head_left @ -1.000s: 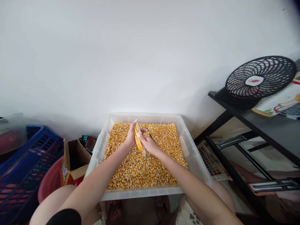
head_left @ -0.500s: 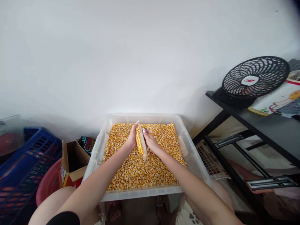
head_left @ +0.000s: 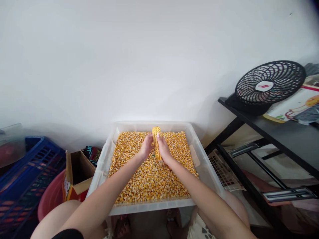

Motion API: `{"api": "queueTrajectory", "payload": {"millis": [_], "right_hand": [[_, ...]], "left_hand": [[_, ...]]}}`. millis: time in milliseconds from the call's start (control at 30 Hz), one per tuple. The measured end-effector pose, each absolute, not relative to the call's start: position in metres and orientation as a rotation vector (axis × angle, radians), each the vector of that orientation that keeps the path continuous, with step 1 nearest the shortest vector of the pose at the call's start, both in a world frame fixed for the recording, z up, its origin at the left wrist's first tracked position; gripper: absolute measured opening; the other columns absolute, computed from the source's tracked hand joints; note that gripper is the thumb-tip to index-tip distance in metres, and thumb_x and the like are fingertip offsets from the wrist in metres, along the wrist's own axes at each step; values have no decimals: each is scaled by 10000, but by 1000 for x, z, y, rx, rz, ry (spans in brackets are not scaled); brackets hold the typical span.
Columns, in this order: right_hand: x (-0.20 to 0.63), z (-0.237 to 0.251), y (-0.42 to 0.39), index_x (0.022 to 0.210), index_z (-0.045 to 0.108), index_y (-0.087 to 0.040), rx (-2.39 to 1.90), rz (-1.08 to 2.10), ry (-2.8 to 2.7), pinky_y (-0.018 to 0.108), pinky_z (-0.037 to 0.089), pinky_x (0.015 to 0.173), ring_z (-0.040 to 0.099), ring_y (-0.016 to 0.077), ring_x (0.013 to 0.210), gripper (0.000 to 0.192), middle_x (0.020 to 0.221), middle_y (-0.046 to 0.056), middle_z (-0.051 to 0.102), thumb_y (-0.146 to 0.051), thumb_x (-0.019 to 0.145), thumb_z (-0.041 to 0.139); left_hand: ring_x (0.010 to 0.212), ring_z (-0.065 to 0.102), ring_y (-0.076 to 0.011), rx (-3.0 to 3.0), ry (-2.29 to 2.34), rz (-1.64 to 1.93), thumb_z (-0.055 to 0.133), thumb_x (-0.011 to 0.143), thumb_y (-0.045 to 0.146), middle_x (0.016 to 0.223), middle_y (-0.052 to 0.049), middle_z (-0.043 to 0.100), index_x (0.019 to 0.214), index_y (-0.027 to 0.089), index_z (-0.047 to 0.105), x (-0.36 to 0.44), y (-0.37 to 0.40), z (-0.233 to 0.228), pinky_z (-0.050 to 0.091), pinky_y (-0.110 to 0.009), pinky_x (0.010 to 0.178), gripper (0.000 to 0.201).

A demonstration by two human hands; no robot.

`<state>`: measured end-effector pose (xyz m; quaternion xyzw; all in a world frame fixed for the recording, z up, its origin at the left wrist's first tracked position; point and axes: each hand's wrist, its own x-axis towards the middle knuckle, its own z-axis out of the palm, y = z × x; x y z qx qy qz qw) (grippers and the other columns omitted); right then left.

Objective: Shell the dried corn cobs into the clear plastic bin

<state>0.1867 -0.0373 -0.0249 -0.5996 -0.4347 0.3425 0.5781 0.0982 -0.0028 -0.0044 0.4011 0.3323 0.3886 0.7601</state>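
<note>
An ear of corn (head_left: pixel 156 141) stands tilted above the kernels, its visible side full of yellow kernels. My right hand (head_left: pixel 163 147) is closed round its right side, thumb lying along the front. Just left of the ear is my left hand (head_left: pixel 146 146), fingers loosely curved and apart from one another; a small gap shows between its palm and the ear. Whether its fingertips touch the ear I cannot tell. Under both hands, loose corn kernels (head_left: pixel 149 186) fill a translucent plastic bin (head_left: pixel 209 166) in front of my knees.
A black fan (head_left: pixel 270 83) sits on a black shelf (head_left: pixel 274 129) at the right. To the left are an open cardboard box (head_left: pixel 81 172), a red basin (head_left: pixel 51 192) and a blue crate (head_left: pixel 32 176). A white wall (head_left: pixel 154 66) rises behind the bin.
The ear has turned: a bare strip faced up before, and rows of kernels face me now. It has shifted slightly right into my right hand, while my left hand has loosened from it.
</note>
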Motion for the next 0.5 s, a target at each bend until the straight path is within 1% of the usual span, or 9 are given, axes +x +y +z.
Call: {"api": "queueTrajectory", "payload": {"millis": [33,67,133,167,233,333,400,500], "right_hand": [[190,-24,-36,1003,553,-193,-1410,759,-976,285,404,792,542,195,960,496,1010,72,612,-589,824,312],[193,-23,-35,998,547,-196,-1411,732,-945,283,409,783,546,191,944,497,1004,69,610,-590,826,298],[200,-23,-34,976,540,-198,-1401,716,-908,280,420,764,555,184,906,490,983,63,606,-594,820,296],[202,-24,-33,958,537,-198,-1398,718,-889,279,426,749,560,183,881,485,961,61,606,-597,814,303],[203,-26,-33,920,531,-199,-1396,733,-864,277,434,712,564,181,831,473,906,55,604,-604,800,318],[202,-27,-32,880,522,-198,-1405,746,-862,277,434,667,558,181,775,454,823,43,595,-611,772,370],[201,-26,-31,858,520,-190,-1413,741,-878,279,433,657,552,182,754,439,784,39,584,-605,743,437],[202,-28,-30,848,514,-186,-1416,753,-894,279,433,648,545,175,722,420,763,31,571,-587,724,490]], "left_hand": [[886,556,-166,930,740,797,530,672,291,961,-18,617,1098,240,517,98,-6,-4,404,-223,652,429],[853,557,-156,994,750,735,557,627,224,956,-13,611,1170,258,470,98,-9,-4,400,-218,639,551],[782,561,-149,1107,719,621,597,558,138,932,-21,606,1285,259,365,98,-16,-4,411,-230,641,773],[764,563,-153,1146,681,591,614,536,118,928,-32,606,1314,243,332,97,-19,-5,423,-244,653,837],[780,570,-170,1185,598,594,638,510,97,946,-59,607,1320,202,334,97,-23,-6,443,-269,691,871],[818,573,-185,1204,572,661,643,503,79,949,-65,610,1250,170,409,100,-26,-9,451,-279,732,788],[781,574,-174,1217,637,714,636,535,95,886,-50,617,1149,154,483,103,-28,-11,452,-273,720,636],[672,563,-156,1252,728,732,618,583,121,735,-27,619,923,145,580,108,-32,-16,447,-253,636,343]]}}
